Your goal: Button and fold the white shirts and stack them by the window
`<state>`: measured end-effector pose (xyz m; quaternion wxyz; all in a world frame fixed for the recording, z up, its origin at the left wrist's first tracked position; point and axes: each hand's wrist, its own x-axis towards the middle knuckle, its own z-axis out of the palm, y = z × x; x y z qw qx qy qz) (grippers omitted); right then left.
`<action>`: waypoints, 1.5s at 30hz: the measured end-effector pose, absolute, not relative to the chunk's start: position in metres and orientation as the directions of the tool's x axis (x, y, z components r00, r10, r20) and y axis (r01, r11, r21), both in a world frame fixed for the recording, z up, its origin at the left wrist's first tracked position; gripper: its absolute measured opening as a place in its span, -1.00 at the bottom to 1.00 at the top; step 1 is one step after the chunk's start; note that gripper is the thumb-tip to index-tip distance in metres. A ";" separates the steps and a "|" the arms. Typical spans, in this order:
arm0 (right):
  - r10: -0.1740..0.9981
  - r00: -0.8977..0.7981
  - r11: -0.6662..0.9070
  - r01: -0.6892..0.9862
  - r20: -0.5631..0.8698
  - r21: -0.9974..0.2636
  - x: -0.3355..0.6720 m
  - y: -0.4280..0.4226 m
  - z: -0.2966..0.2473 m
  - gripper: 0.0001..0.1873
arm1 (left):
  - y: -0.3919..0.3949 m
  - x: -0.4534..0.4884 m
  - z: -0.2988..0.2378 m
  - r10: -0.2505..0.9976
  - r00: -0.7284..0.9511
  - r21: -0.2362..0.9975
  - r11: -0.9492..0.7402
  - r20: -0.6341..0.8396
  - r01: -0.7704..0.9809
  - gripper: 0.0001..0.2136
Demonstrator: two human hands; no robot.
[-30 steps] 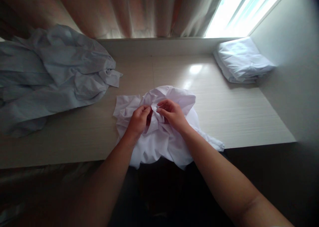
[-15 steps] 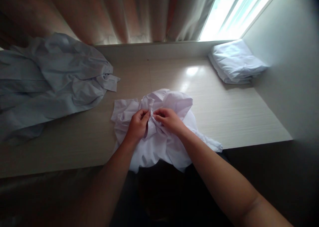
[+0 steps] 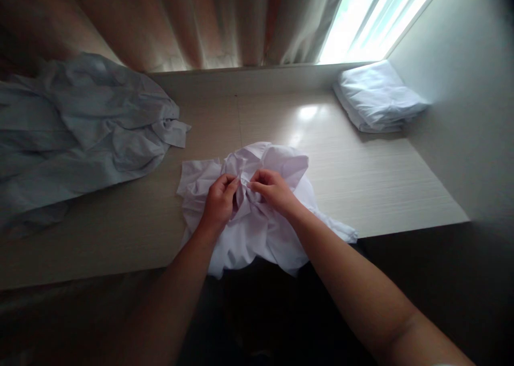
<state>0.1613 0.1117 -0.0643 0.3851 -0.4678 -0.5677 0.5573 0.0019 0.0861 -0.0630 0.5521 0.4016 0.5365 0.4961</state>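
A crumpled white shirt (image 3: 277, 165) lies on the pale wooden table (image 3: 361, 184), its lower part hanging over the near edge. My left hand (image 3: 219, 201) pinches a fold of the shirt's front at its middle. My right hand (image 3: 271, 189) pinches the cloth right beside it, fingertips almost touching the left ones. Both hands are closed on the fabric. The button seen a moment ago is hidden between the fingers.
A heap of pale blue-grey garments (image 3: 80, 130) covers the table's left side. A folded white stack (image 3: 377, 96) sits at the far right corner by the wall. Curtains (image 3: 201, 23) and a bright window (image 3: 373, 18) stand behind the table.
The button that showed between my fingertips is now covered. My hands have closed tighter together on the shirt front; the view has shifted slightly.
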 end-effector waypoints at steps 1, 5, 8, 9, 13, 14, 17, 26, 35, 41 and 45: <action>0.961 -0.263 -0.056 0.103 -0.082 -0.993 0.161 0.112 -0.065 -0.82 | 0.086 0.002 -0.062 0.976 -0.067 0.972 0.195 -0.205 -0.132 -0.79; 0.962 -0.261 -0.046 0.122 -0.077 -0.991 0.162 0.112 -0.065 -0.84 | 0.085 0.003 -0.058 0.966 -0.064 0.954 0.233 -0.249 -0.189 -0.80; 0.966 -0.255 -0.005 0.143 -0.042 -0.990 0.163 0.112 -0.062 -0.85 | 0.085 0.003 -0.055 0.962 -0.046 0.952 0.257 -0.268 -0.165 -0.80; 0.968 -0.252 0.020 0.154 -0.020 -0.988 0.163 0.113 -0.062 -0.86 | 0.086 0.003 -0.055 0.961 -0.036 0.953 0.265 -0.273 -0.150 -0.79; 0.964 -0.260 0.117 0.200 0.062 -0.973 0.164 0.114 -0.059 -0.88 | 0.087 0.002 -0.053 0.963 -0.010 0.957 0.265 -0.268 -0.118 -0.77; 0.962 -0.264 0.128 0.207 0.070 -0.970 0.164 0.114 -0.059 -0.88 | 0.087 0.003 -0.053 0.964 -0.008 0.958 0.263 -0.266 -0.115 -0.78; 0.961 -0.267 0.133 0.215 0.073 -0.968 0.164 0.114 -0.059 -0.88 | 0.087 0.003 -0.052 0.963 0.002 0.958 0.268 -0.269 -0.098 -0.78; 0.975 -0.200 0.128 0.154 0.096 -0.980 0.165 0.115 -0.064 -0.86 | 0.088 -0.004 -0.057 0.969 0.138 0.979 0.202 -0.205 0.029 -0.75; 0.969 -0.212 0.172 0.189 0.131 -0.967 0.165 0.113 -0.061 -0.88 | 0.088 -0.004 -0.056 0.978 0.085 0.982 0.191 -0.191 0.010 -0.80; 0.964 -0.203 0.217 0.226 0.172 -0.950 0.165 0.111 -0.056 -0.86 | 0.089 -0.002 -0.050 0.979 0.058 0.980 0.196 -0.193 -0.042 -0.79; 0.976 -0.161 0.178 0.186 0.148 -0.966 0.169 0.115 -0.058 -0.81 | 0.087 -0.011 -0.043 1.000 -0.027 0.982 0.006 -0.001 0.189 -0.79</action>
